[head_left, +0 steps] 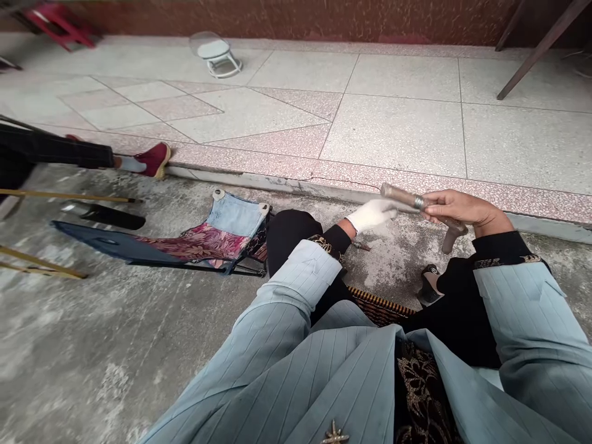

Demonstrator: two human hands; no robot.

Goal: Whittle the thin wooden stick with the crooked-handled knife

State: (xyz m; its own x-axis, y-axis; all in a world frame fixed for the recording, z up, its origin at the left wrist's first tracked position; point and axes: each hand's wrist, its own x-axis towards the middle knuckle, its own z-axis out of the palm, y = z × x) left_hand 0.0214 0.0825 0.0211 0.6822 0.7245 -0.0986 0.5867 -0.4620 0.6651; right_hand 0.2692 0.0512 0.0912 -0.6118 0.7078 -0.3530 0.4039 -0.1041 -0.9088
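Jacket [296, 382] cut off below; tool [400, 195] at the hands [460, 208] partly hidden

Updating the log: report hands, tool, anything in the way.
Right hand gripping tool. Left hand, gloved, beside it; contact unclear. Chair off left, not between hands and tool.

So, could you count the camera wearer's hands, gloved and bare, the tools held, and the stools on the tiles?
Gloved left hand: 1
Bare right hand: 1
Brown tool in the right hand: 1
White stool and red stool: 2
Total: 5
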